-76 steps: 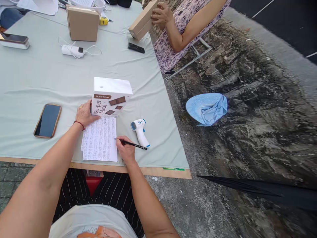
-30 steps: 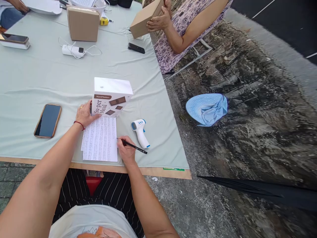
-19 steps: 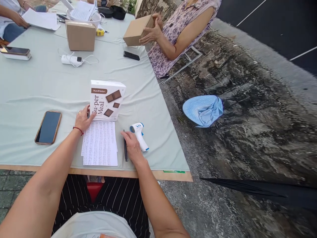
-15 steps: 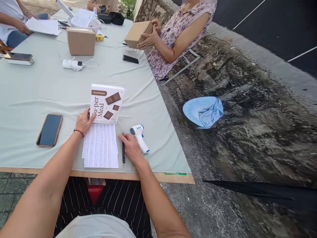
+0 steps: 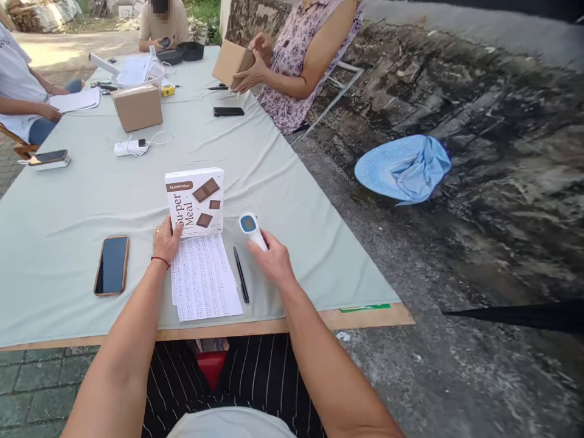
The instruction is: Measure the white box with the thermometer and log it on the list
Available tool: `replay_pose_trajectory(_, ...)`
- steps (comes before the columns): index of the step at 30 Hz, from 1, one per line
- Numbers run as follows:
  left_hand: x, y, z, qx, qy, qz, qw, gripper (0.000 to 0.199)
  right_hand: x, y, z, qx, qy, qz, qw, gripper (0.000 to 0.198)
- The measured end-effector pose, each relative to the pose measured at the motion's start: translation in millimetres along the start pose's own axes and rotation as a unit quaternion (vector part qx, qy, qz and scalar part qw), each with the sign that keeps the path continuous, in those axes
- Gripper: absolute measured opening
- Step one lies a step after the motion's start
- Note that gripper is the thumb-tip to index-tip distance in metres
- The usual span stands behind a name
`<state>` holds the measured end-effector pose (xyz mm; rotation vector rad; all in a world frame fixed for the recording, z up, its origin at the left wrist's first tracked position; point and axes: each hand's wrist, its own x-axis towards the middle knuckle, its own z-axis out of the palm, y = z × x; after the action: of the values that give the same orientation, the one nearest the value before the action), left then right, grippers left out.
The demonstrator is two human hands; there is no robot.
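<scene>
My left hand (image 5: 168,239) grips the lower left edge of a white "Su-per Meal" box (image 5: 195,204) with brown chocolate pictures, standing upright on the table. My right hand (image 5: 274,257) is closed round the handle of a white and blue infrared thermometer (image 5: 256,236), its screen end facing up. In front of the box lie sheets of paper (image 5: 205,283) covered in small writing. A black pen (image 5: 241,275) rests between the sheets and my right hand. Left of my left hand lies a phone (image 5: 112,266) in a brown case.
On the cloth-covered table (image 5: 68,231) stand a cardboard box (image 5: 137,109) and a white device with a cable (image 5: 131,147). Another phone (image 5: 229,111) lies farther right. A person at the right holds a cardboard box (image 5: 232,64); two others sit farther away. A blue hat (image 5: 401,167) is right of the table.
My right hand has moved from beside the pen to the thermometer, taken hold of it and turned it upright. My left hand stays on the box. The camera view has shifted.
</scene>
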<state>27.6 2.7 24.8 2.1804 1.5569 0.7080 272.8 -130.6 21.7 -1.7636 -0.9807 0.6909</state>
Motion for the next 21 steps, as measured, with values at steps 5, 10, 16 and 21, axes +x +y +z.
replay_pose_trajectory(5, 5.9, -1.7, -2.5, 0.007, 0.002, 0.009, 1.0, 0.056, 4.6, -65.9, 44.7, 0.271, -0.099, -0.067, 0.955, 0.037)
replay_pose_trajectory(10, 10.3, -5.9, -2.4, 0.012, 0.006, 0.021, 1.0, 0.063, 15.0, -80.3, 78.6, 0.335, -0.098, -0.096, 0.932, 0.041)
replay_pose_trajectory(16, 10.5, -9.4, 0.1, 0.014, 0.011, 0.011, 1.0, 0.066, 16.8, -72.1, 86.1, 0.356, -0.102, -0.091, 0.924, 0.041)
replay_pose_trajectory(21, 9.7, -10.2, 2.2, 0.012, 0.008, 0.017, 1.0, 0.065, 17.8, -71.6, 84.2, 0.332, -0.103, -0.091, 0.933, 0.044)
